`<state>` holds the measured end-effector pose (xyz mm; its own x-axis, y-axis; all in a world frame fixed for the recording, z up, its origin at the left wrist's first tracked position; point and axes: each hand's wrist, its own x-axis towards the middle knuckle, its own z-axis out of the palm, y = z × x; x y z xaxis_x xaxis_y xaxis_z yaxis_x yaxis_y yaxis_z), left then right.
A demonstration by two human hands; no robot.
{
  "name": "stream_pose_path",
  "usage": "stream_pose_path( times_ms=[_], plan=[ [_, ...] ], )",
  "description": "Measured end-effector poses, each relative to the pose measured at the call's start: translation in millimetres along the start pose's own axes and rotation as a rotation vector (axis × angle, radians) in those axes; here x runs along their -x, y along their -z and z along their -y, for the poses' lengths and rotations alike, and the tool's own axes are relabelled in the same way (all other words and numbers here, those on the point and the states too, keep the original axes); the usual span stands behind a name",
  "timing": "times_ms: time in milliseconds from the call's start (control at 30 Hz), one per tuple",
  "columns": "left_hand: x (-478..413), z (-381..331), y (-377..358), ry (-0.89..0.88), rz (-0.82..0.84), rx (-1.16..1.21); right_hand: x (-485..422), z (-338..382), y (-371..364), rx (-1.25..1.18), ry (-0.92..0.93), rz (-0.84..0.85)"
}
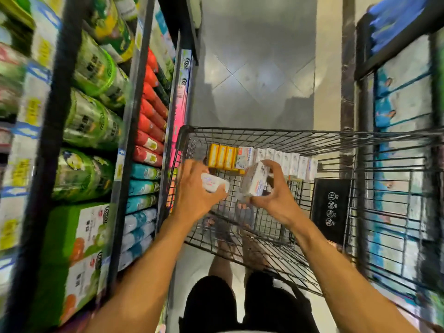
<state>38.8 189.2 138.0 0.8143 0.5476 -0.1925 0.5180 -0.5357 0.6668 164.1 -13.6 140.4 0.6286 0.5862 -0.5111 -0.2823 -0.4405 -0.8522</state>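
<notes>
Fingers partly hide left box, right box.

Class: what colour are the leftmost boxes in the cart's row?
The leftmost boxes are yellow-orange; head view shows them best.

I am holding my left hand and right hand over the wire cart at the center of the frame. The left is gripping a small white box and the right a larger white box, which is tilting. Yellow boxes and white cartons are standing in a row along the cart's far end. Green packs are filling the shelf at left.
</notes>
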Motion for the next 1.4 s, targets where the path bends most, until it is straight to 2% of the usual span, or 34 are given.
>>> stream_pose_path(
  times_ms=[100, 333, 433, 567, 767, 967, 1067, 1200, 1400],
  plan=[
    [22, -10, 22, 0.098, -0.026, 0.105, 32, 17, -5, -0.164, -0.023, 0.022],
    [81, -10, 49, 0.258, -0.02, 0.329, 88, 32, -18, -0.846, -0.124, 0.106],
    [105, -8, 54, 0.299, -0.007, 0.419, 111, 46, -24, -0.964, -0.158, 0.13],
    [139, -26, 62, 0.302, -0.029, 0.532, 129, 66, -29, -0.858, -0.174, 0.125],
    [193, -43, 62, 0.408, -0.115, 0.62, 148, 82, -28, -0.649, -0.223, 0.173],
    [269, -67, 47, 0.462, -0.353, 0.75, 182, 84, -27, -0.422, -0.234, 0.291],
    [312, -78, 40, 0.513, -0.551, 0.769, 201, 81, -36, -0.339, -0.207, 0.37],
    [372, -93, 38, 0.53, -0.826, 0.873, 232, 78, -51, -0.268, -0.189, 0.476],
    [469, -100, 26, 0.653, -1.056, 1.106, 279, 62, -86, -0.203, -0.19, 0.641]
  ],
)
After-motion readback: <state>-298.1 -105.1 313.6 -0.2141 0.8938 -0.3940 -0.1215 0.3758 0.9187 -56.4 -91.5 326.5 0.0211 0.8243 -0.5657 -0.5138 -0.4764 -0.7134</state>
